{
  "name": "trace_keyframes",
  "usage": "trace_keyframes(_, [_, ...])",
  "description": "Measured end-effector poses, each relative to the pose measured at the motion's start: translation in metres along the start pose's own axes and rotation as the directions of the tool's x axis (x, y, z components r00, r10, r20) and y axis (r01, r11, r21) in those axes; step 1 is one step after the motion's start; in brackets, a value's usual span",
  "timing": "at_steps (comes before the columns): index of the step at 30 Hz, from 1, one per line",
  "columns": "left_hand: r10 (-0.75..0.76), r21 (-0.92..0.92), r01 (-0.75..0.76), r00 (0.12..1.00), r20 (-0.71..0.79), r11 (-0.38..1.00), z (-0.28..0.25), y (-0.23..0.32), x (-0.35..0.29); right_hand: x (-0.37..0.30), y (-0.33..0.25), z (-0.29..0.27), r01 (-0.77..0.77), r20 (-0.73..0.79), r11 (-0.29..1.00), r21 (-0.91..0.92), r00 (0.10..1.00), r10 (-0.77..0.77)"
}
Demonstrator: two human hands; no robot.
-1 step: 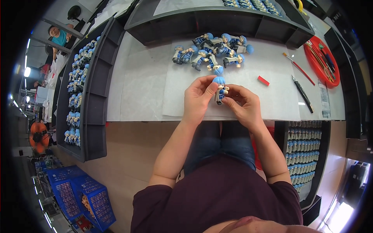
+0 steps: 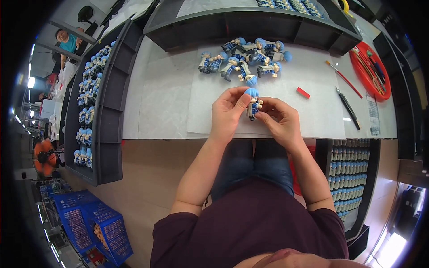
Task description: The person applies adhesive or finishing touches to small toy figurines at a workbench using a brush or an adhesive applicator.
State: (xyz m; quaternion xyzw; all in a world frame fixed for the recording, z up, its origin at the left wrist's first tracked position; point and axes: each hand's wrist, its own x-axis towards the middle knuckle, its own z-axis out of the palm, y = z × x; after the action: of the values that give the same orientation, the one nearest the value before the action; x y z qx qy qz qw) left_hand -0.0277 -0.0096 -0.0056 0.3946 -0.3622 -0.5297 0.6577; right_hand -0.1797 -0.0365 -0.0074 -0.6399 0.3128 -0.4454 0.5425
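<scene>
Figurine [image 2: 252,103] is partly hidden from me: the left hand [image 2: 227,110] puts its thumb over one edge of it, and the fingers behind it drop out of sight. I see this left hand closed on it around head and shoulder. The right hand [image 2: 283,119] is curled, its thumb and fingertips at the figurine's three o'clock side; I cannot tell whether they pinch it.

Up at twelve o'clock, the heap of figurines [image 2: 257,58] overlaps too much for me to count, and my view cuts off the dark tray [image 2: 250,32] beyond. Around four o'clock, the table [image 2: 165,102] edge covers the near end of another tray [image 2: 374,169].

Against the earlier frame, both hands and the figurine match; I only notice the orange fan [image 2: 44,157] at nine o'clock showing its blades at a different angle.

The figurine is just above the table's near edge, at two o'clock from my picture's centre, head toward twelve. It has light-blue hair, a pale face, a blue-and-cream outfit and dark feet; its finer features are too small for me to read.
</scene>
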Motion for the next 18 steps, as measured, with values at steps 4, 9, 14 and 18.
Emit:
trace_keyframes(4, [-0.057, -0.143, 0.053, 0.998, -0.024, 0.988, 0.0019, 0.005, 0.0011, 0.002, -0.0013, 0.0019, 0.004, -0.019, 0.998, 0.065, 1.0, -0.002])
trace_keyframes(9, [-0.079, -0.182, 0.069, 0.996, -0.051, 0.981, 0.0006, 0.0056, 0.0013, 0.0013, -0.0097, 0.0038, 0.064, 0.037, 0.995, -0.074, 0.997, -0.061])
trace_keyframes(14, [-0.076, -0.18, 0.065, 0.996, -0.056, 0.981, 0.0008, 0.0047, 0.0015, 0.0004, -0.0085, 0.0017, 0.048, 0.054, 0.993, -0.104, 0.998, -0.043])
trace_keyframes(18, [-0.083, -0.157, 0.071, 0.994, -0.072, 0.985, 0.0016, 0.0036, 0.0016, -0.0015, -0.0059, 0.0007, 0.01, 0.028, 0.994, -0.106, 1.0, -0.007])
